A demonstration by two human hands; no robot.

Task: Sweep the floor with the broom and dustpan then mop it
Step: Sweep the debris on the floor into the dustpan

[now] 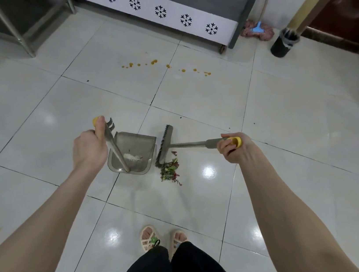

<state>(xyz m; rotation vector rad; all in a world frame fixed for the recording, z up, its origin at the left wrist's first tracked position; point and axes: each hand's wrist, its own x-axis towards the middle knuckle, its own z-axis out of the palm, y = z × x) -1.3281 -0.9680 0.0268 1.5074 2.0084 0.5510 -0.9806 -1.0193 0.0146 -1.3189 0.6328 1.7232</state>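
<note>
mop [257, 30]: far right, head only partly shown, handle not traceable
cabinet [156, 7]: top cut by far edge
metal rack [8, 26]: cut at far-left corner
dustpan [133, 152]: pale bits inside, too small to identify
broom [164, 147]: handle end hidden in right hand [233, 148]

A: left hand [88, 148] wrapped round the yellow-capped handle of the grey dustpan [133, 152], pan sits on the white tiled floor [32, 115], bits of pale debris inside

B: right?

A: right hand [233, 148] grips the yellow end of the broom [165, 147], head on the floor just beside the pan's right edge, bristles touching a pile of leafy red-green scraps [170, 170]

B: anything else on the floor

A: trail of orange drips [154, 62] farther out, pink mop head [257, 30] by the snowflake-patterned cabinet [161, 11], black bin [283, 44] near it. Sandalled feet [162, 236] at bottom
</note>
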